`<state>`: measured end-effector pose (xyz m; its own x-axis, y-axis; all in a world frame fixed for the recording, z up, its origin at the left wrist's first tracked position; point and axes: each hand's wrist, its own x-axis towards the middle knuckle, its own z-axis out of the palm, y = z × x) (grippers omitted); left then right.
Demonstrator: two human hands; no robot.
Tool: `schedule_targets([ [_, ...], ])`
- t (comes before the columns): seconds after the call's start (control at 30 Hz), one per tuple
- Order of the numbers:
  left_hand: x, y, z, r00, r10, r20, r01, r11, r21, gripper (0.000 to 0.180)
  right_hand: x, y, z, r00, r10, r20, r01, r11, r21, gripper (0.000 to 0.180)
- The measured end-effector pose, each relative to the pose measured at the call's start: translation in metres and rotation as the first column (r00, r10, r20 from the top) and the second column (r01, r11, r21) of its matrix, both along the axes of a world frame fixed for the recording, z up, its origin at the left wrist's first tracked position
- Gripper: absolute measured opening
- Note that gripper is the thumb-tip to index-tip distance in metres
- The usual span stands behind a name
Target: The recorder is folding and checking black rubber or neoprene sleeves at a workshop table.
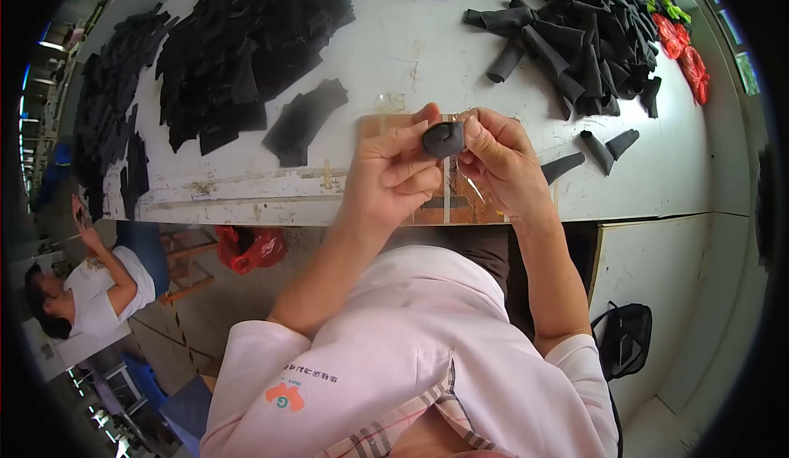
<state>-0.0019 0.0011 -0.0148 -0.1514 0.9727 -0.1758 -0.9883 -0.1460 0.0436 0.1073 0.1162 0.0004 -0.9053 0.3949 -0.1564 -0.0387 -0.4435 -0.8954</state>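
A small dark fabric piece [444,141], curled into a rounded fold, is held up over the near edge of the table. My left hand [396,166] pinches its left side between thumb and fingers. At the opposite side, my right hand [501,155] is closed on the same piece, thumb on top. Beneath both hands lies a brown board [374,127] with tape strips. A flat dark fabric piece [306,122] rests to the left of my left hand. Close to my right hand are a few rolled dark pieces [564,167].
Flat black fabric pieces [246,39] form a large pile at far left, beside another dark heap [115,71]. Rolled pieces [567,47] are heaped at far right near red plastic [682,55]. A red bag [251,247] and another person [111,285] are beyond the table's left front.
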Motion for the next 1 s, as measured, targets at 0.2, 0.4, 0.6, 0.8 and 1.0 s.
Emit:
schedule_targets([
  [0.2,-0.01,0.016,0.015,0.929,0.123,0.349,-0.087,0.989,-0.118,0.022,-0.013,0.017,0.007,0.998,0.021,0.066,-0.028,0.995,0.1,0.029],
  [0.4,-0.002,0.007,0.001,0.991,0.055,0.122,-0.035,0.986,-0.164,0.012,-0.004,0.01,-0.008,1.0,0.001,-0.015,-0.002,0.994,-0.108,0.028],
  [0.6,0.019,0.01,0.049,0.669,0.231,-0.706,-0.36,0.932,-0.036,0.027,-0.011,0.03,0.002,0.993,0.11,-0.049,-0.108,0.993,0.054,0.023],
  [0.8,0.009,0.001,0.009,0.731,0.156,-0.664,-0.277,0.958,-0.081,0.032,-0.007,0.013,-0.031,0.985,0.137,-0.107,-0.136,0.991,0.014,0.027],
  [1.0,-0.008,0.006,0.008,0.997,0.06,-0.055,-0.058,0.998,0.025,0.019,-0.013,0.019,0.009,0.989,0.146,0.0,-0.144,0.975,0.167,0.029],
])
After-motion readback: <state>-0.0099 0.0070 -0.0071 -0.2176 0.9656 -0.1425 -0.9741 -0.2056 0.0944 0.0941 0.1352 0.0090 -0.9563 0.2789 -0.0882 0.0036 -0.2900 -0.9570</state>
